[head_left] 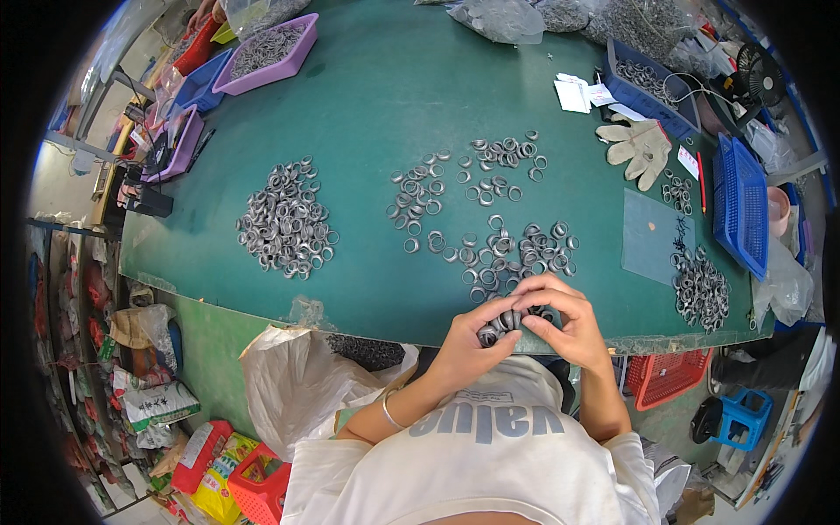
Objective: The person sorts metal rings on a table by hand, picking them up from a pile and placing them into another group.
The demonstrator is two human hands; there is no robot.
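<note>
Close to the table's front edge, my left hand (474, 343) is closed around several grey metal rings (502, 325) lined up side by side. My right hand (567, 322) meets it, thumb and fingers closed on the same row of rings. More rings show dark under the right fingers, partly hidden. Just beyond both hands lies a loose cluster of metal rings (534, 252), with smaller scattered groups (418, 192) farther off. To the left is a large heap of rings (284, 219); another heap (700, 293) lies at the right by the front edge.
A purple tray (306, 42) and a blue basket (643, 92) hold rings at the back. On the right are a work glove (643, 149), a red pencil (702, 182), a clear sheet (647, 236) and stacked blue baskets (739, 206). A white sack (284, 376) stands below the edge.
</note>
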